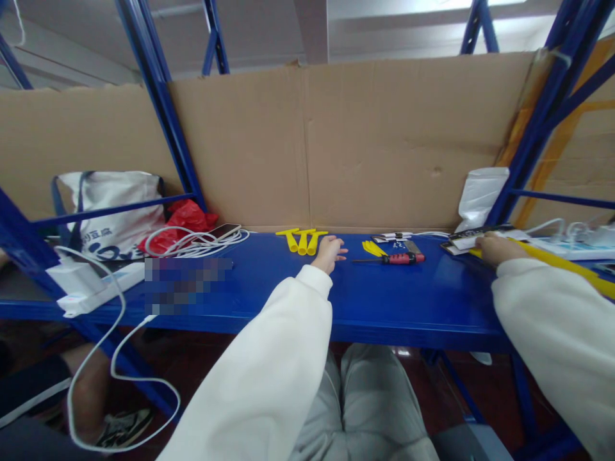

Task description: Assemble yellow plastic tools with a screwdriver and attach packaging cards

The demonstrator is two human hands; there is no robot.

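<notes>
My left hand [328, 253] is over the blue tabletop with its fingers apart and nothing in them. Just left of it stand three yellow T-shaped plastic pieces [302, 243], each with a thick tube end facing me. At the far right my right hand [500, 250] is closed around a long yellow strip [567, 264], which runs off to the right edge; its fingertips are mostly hidden. Between the hands lie a red-handled screwdriver [401, 258] and several small yellow pieces [373, 248].
Black-and-white packets [464, 240] lie beside my right hand, near a white power strip [557, 247]. To the left are coiled white cables [211, 243], a red plastic bag [185, 218], a cloth bag [115, 211] and another power strip [113, 285]. Cardboard [365, 141] stands behind.
</notes>
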